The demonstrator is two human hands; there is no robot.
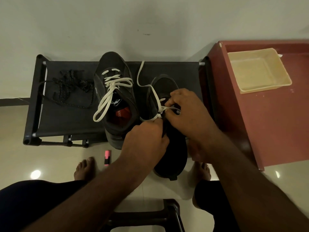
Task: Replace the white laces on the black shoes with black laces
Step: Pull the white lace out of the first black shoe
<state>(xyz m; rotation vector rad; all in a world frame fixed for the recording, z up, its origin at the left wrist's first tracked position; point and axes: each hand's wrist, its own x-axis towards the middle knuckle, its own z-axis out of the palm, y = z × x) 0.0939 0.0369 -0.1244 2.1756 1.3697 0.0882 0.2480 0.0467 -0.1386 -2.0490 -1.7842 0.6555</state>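
The white lace [154, 93] of the nearer black shoe [173, 153] is caught between both hands, right over the shoe's eyelets – one loose end snakes away from the fingers across the rack top [66, 118] toward the wall. The left hand [145, 138] comes in from below with its knuckles up and its fingers curled, pinching the lace at the shoe's left edge; the right hand [185, 111] arches over the tongue from the right, its fingertips nipping the same lace just beside the left hand's grip. Both forearms reach forward and converge on the shoe, and the hands are almost touching. The shoe points its toe at the wall, and its heel juts off the front edge of the rack toward the person. Just to its left stands the other black shoe [115, 91], its own tied white lace [113, 84] knotted in a bow with long loops falling over the opening (a red insole label shows inside). Further left on the rack top lies a loose heap of black laces [71, 86], well apart from the hands. On the floor near the rack's front edge lies a pink highlighter [107, 157], between two bare feet [84, 168]. A reddish table [267, 123] to the right carries a cream tray [284, 77] – and a black stool [150, 215] sits between the knees.
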